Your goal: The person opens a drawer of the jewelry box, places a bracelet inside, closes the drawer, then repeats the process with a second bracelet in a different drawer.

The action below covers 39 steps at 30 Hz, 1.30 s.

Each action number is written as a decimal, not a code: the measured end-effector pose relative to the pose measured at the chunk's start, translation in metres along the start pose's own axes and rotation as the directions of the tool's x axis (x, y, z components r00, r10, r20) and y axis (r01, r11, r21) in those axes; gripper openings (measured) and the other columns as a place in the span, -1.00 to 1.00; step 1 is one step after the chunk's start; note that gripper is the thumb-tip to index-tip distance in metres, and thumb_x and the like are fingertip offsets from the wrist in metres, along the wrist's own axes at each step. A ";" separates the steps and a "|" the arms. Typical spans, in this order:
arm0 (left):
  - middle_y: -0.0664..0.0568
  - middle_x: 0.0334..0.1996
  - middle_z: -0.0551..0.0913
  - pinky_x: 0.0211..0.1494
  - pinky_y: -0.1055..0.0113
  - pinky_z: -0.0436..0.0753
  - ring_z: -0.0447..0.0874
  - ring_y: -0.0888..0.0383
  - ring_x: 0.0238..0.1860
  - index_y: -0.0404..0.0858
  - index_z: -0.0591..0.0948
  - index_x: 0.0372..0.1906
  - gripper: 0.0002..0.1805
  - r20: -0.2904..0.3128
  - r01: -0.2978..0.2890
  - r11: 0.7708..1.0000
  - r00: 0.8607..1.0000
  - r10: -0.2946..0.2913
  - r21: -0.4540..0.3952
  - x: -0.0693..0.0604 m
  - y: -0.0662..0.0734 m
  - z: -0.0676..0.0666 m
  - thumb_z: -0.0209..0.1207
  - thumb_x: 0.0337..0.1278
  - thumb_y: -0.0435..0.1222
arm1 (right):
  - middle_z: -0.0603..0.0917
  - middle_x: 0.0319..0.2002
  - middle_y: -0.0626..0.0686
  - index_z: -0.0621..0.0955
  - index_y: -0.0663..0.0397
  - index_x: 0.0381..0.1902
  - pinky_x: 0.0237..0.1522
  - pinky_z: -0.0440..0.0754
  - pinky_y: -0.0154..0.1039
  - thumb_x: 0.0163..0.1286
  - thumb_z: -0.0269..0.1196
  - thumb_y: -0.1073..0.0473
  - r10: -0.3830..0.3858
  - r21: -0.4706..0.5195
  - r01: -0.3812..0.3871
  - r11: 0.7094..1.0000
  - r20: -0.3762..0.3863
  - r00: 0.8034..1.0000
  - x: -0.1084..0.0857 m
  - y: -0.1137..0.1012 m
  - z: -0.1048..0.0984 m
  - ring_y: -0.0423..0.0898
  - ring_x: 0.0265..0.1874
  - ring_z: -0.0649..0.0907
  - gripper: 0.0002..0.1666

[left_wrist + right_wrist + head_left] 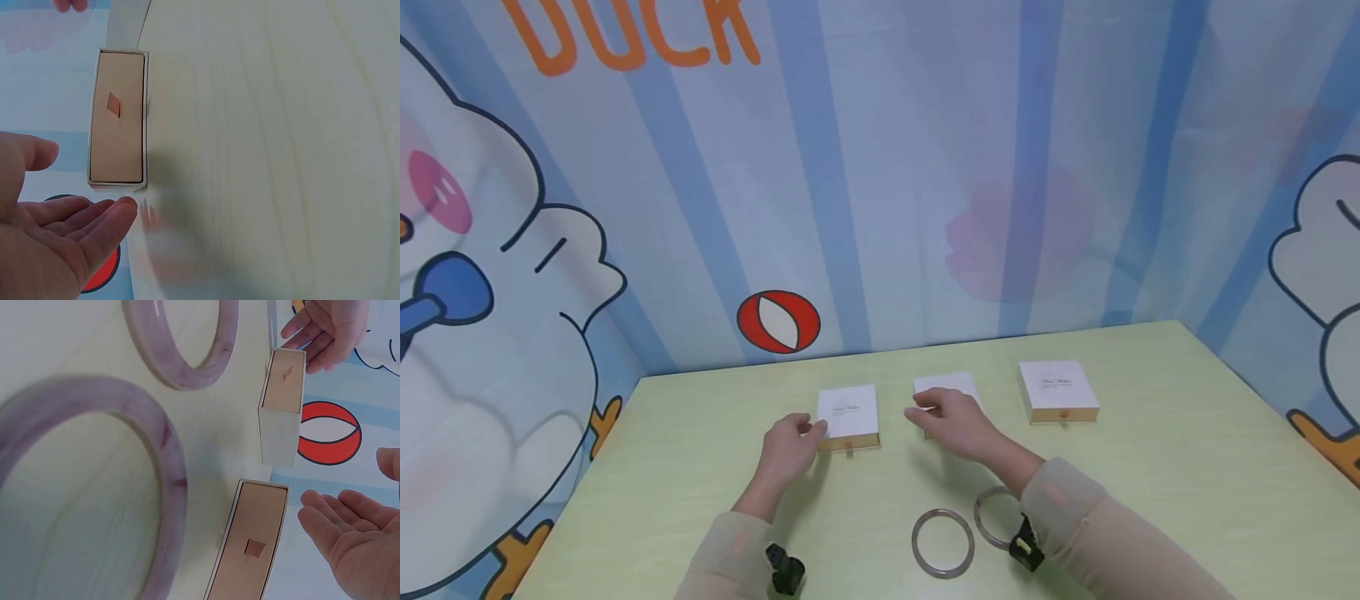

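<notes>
My left hand (792,450) hovers at the left side of a white gift box (848,408), its fingers relaxed; touch is unclear in the head view. In the left wrist view a small gap shows between the fingertips and the box's tan drawer front (117,140), which has a small ribbon tab. Over the middle white box (953,382) hangs my right hand (958,423), hiding part of it. The right wrist view shows that hand's palm (365,550) holding nothing, beside the box's tan drawer front (240,575). Both boxes look closed.
A third white box (1057,387) stands at the right rear. Two pale purplish bangles, one whole (943,573) and one partly behind the right wrist (978,515), lie near the front of the light wooden table (685,475). A printed blue curtain (895,208) hangs behind.
</notes>
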<state>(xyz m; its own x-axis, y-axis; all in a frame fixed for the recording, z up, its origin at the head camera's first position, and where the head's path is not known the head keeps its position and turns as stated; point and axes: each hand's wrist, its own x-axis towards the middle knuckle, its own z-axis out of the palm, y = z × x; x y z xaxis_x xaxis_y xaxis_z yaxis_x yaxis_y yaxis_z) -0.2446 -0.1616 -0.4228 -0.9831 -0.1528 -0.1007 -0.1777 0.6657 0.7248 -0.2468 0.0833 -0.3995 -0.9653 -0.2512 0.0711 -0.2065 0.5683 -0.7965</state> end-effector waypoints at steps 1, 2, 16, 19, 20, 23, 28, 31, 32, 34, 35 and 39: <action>-0.32 0.16 0.50 0.19 -0.02 0.46 0.45 -0.18 0.18 -0.47 0.38 0.25 -0.42 0.001 0.000 1.000 1.000 0.000 0.000 0.000 0.000 0.000 0.02 0.31 -0.12 | 0.62 0.09 0.21 0.55 0.27 0.11 0.02 0.57 -0.09 0.37 0.17 0.03 -0.001 -0.004 0.001 1.000 -0.001 1.000 0.000 0.000 0.001 0.06 -0.01 0.64 -0.51; -0.32 0.16 0.50 0.19 -0.02 0.46 0.45 -0.17 0.18 -0.47 0.38 0.26 -0.42 0.001 0.000 1.000 1.000 0.000 -0.001 0.000 0.000 0.000 0.02 0.31 -0.12 | 0.62 0.09 0.21 0.55 0.26 0.11 0.02 0.58 -0.09 0.37 0.17 0.03 -0.002 -0.008 0.002 1.000 -0.003 1.000 0.001 -0.001 0.001 0.06 -0.01 0.64 -0.51; -0.32 0.14 0.52 0.18 0.00 0.48 0.47 -0.15 0.17 -0.48 0.39 0.24 -0.43 0.002 -0.004 1.000 1.000 0.004 0.007 -0.001 0.003 -0.002 0.03 0.30 -0.14 | 0.64 0.05 0.19 0.57 0.26 0.09 0.03 0.57 -0.08 0.35 0.19 0.03 0.013 -0.014 -0.013 1.000 -0.012 1.000 0.003 -0.008 0.009 0.04 -0.04 0.66 -0.52; -0.32 0.13 0.52 0.17 0.00 0.48 0.47 -0.15 0.15 -0.49 0.39 0.23 -0.43 0.002 -0.010 1.000 1.000 0.010 0.008 -0.001 0.003 -0.002 0.03 0.30 -0.14 | 0.64 0.05 0.19 0.56 0.27 0.09 0.02 0.58 -0.09 0.35 0.20 0.04 0.015 -0.010 -0.015 1.000 -0.009 1.000 0.004 -0.008 0.011 0.04 -0.04 0.66 -0.51; -0.32 0.13 0.52 0.17 0.00 0.48 0.48 -0.14 0.15 -0.49 0.40 0.23 -0.43 0.001 -0.011 1.000 1.000 0.011 0.008 -0.001 0.003 -0.002 0.04 0.30 -0.14 | 0.64 0.05 0.19 0.56 0.28 0.09 0.01 0.58 -0.10 0.35 0.20 0.04 0.016 -0.008 -0.016 1.000 -0.006 1.000 0.005 -0.009 0.012 0.04 -0.04 0.66 -0.51; -0.32 0.12 0.53 0.16 0.00 0.49 0.48 -0.15 0.14 -0.50 0.40 0.23 -0.43 0.001 -0.016 1.000 1.000 0.016 0.008 -0.001 0.003 -0.001 0.04 0.29 -0.15 | 0.64 0.05 0.20 0.56 0.28 0.10 0.00 0.58 -0.10 0.35 0.20 0.05 0.018 0.006 -0.018 1.000 0.001 1.000 0.005 -0.009 0.013 0.05 -0.04 0.65 -0.51; -0.33 0.11 0.53 0.16 0.00 0.49 0.49 -0.15 0.14 -0.51 0.40 0.22 -0.44 -0.002 -0.019 1.000 1.000 0.019 0.010 0.000 0.003 -0.001 0.04 0.29 -0.16 | 0.64 0.05 0.19 0.55 0.28 0.11 0.00 0.59 -0.09 0.35 0.20 0.06 0.023 0.010 -0.023 1.000 0.012 1.000 0.006 -0.008 0.016 0.05 -0.03 0.65 -0.51; -0.32 0.12 0.53 0.16 0.00 0.49 0.49 -0.14 0.13 -0.50 0.40 0.22 -0.44 -0.002 -0.010 1.000 1.000 0.010 0.010 0.000 0.003 -0.001 0.04 0.29 -0.15 | 0.64 0.05 0.19 0.55 0.28 0.10 -0.01 0.59 -0.09 0.35 0.19 0.07 0.027 0.011 -0.027 1.000 0.018 0.999 0.006 -0.008 0.017 0.05 -0.03 0.65 -0.53; -0.32 0.12 0.53 0.16 0.00 0.49 0.49 -0.14 0.13 -0.50 0.40 0.22 -0.44 -0.002 -0.006 1.000 1.000 0.006 0.010 0.000 0.003 -0.001 0.05 0.29 -0.15 | 0.65 0.04 0.19 0.56 0.28 0.10 -0.01 0.59 -0.09 0.35 0.19 0.07 0.028 0.013 -0.028 1.000 0.018 0.999 0.007 -0.008 0.018 0.05 -0.03 0.65 -0.53; -0.33 0.11 0.53 0.16 0.00 0.50 0.49 -0.15 0.13 -0.50 0.40 0.22 -0.44 -0.002 -0.006 1.000 1.000 0.006 0.012 0.000 0.003 -0.001 0.05 0.28 -0.16 | 0.65 0.02 0.19 0.56 0.28 0.08 -0.02 0.59 -0.10 0.36 0.18 0.08 0.028 0.014 -0.028 1.000 0.015 0.999 0.007 -0.008 0.019 0.06 -0.04 0.65 -0.55; -0.33 0.11 0.53 0.16 0.01 0.50 0.49 -0.15 0.13 -0.50 0.41 0.22 -0.44 -0.002 -0.008 1.000 1.000 0.008 0.012 -0.001 0.004 -0.001 0.05 0.28 -0.16 | 0.66 0.01 0.19 0.57 0.29 0.07 -0.02 0.60 -0.10 0.36 0.18 0.08 0.029 0.018 -0.030 0.999 0.014 0.999 0.008 -0.008 0.020 0.06 -0.04 0.65 -0.56; -0.33 0.10 0.54 0.14 0.01 0.50 0.50 -0.14 0.11 -0.51 0.41 0.21 -0.44 -0.001 -0.015 1.000 1.000 0.015 0.017 0.000 0.003 0.000 0.05 0.27 -0.17 | 0.66 0.00 0.19 0.57 0.29 0.07 -0.03 0.60 -0.11 0.38 0.16 0.09 0.033 0.025 -0.034 0.999 0.020 0.999 0.009 -0.008 0.023 0.06 -0.04 0.64 -0.57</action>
<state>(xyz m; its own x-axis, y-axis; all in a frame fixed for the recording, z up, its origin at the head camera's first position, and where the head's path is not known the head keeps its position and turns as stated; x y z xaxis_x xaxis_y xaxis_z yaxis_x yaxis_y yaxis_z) -0.2450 -0.1598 -0.4205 -0.9856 -0.1435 -0.0890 -0.1635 0.6801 0.7146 -0.2501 0.0591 -0.4064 -0.9683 -0.2476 0.0324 -0.1696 0.5570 -0.8130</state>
